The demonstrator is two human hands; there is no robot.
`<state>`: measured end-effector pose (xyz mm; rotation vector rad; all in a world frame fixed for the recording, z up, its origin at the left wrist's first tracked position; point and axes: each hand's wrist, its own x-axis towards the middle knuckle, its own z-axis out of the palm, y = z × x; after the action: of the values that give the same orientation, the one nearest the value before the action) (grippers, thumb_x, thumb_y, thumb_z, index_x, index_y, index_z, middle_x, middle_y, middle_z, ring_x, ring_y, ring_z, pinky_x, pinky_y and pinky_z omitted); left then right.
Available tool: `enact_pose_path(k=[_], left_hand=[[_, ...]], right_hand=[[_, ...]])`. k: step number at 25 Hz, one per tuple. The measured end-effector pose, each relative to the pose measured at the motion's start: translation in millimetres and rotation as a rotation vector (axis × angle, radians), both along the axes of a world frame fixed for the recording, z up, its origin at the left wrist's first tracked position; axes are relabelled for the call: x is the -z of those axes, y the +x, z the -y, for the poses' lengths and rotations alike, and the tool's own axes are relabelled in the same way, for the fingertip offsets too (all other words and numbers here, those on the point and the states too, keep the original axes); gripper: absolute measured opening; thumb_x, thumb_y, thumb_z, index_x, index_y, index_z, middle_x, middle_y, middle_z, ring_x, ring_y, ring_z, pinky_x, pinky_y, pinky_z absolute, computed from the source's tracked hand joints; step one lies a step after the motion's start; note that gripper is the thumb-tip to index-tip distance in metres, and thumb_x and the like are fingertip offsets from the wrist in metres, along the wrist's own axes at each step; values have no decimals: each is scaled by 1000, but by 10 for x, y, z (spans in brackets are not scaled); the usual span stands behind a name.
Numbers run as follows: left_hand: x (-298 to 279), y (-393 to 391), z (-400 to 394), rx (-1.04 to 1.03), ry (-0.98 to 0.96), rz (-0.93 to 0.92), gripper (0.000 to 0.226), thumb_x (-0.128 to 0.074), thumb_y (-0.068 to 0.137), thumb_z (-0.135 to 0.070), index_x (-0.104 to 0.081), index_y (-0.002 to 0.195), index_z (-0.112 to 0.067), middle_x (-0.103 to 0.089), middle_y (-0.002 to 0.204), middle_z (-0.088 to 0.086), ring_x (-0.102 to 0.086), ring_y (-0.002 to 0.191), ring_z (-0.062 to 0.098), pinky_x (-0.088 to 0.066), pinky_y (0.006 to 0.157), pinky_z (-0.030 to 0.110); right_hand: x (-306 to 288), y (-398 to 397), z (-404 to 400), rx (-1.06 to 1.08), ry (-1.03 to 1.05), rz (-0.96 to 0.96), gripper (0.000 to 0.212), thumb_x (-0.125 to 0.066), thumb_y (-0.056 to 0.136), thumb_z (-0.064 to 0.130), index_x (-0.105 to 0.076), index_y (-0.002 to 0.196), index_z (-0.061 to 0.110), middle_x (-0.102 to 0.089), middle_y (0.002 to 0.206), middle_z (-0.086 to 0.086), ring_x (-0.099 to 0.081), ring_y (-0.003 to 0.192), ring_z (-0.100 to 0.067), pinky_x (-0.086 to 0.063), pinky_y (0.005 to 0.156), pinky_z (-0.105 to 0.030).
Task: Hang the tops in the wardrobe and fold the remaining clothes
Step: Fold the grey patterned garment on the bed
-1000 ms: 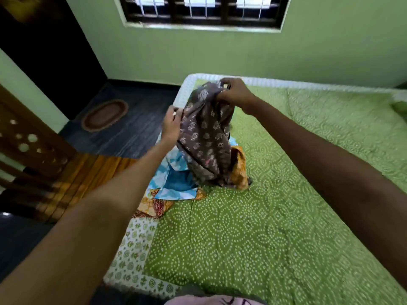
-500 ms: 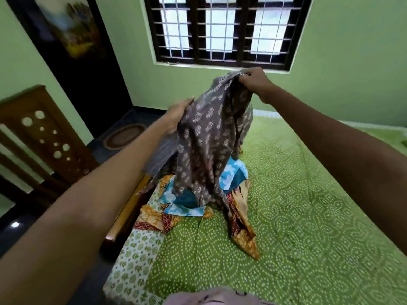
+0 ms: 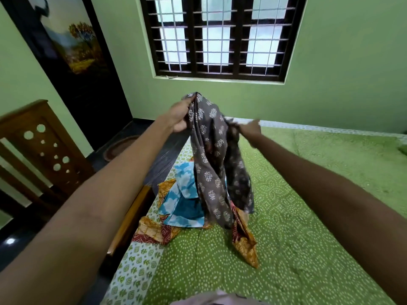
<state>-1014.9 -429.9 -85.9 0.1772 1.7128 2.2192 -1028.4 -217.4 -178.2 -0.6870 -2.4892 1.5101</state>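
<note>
A grey garment with a white leaf print hangs in the air above the bed. My left hand grips its top edge, the highest point of the cloth. My right hand pinches another part of the same garment lower and to the right. Beneath it a pile lies on the bed's left side: a blue and white garment on top of an orange and red patterned cloth.
The bed has a green dotted cover with a white patterned border. A dark wooden bed board stands at the left. A dark door and an oval floor mat lie beyond, with a barred window ahead.
The grip has swapped height: my left hand rose to the garment's top edge, and my right hand dropped from the top to a lower fold. The garment now hangs narrower.
</note>
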Motion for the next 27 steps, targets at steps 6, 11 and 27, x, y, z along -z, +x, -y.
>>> enact_pose_path(k=[6,11,27], left_hand=[[-72,33,50,98,-87,-38,57,-28,102,-41,-69,75,-12,-70,77,6,-65,77,20,-53,78,30],[-13,36,75,78,35,23,65,-24,103,-39,-76,73,-13,-72,87,9,-69,82,21,-55,76,31],[468,-136,1055,-296,-415,72,17,-52,96,-17,-60,89,-5,-67,56,0,-63,46,8,-51,45,18]], right_hand=[[913,648,160,-266,-527,267,49,-45,94,47,-58,67,8,-64,64,-7,-60,52,-14,-46,53,-20],[936,739,404,-464,-777,341,65,-31,90,64,-67,100,10,-70,99,-7,-64,89,-23,-47,81,-34],[-12,508,-764,-93,-899,-77,21,-39,98,12,-58,88,7,-70,63,-4,-67,55,-14,-56,53,-24]])
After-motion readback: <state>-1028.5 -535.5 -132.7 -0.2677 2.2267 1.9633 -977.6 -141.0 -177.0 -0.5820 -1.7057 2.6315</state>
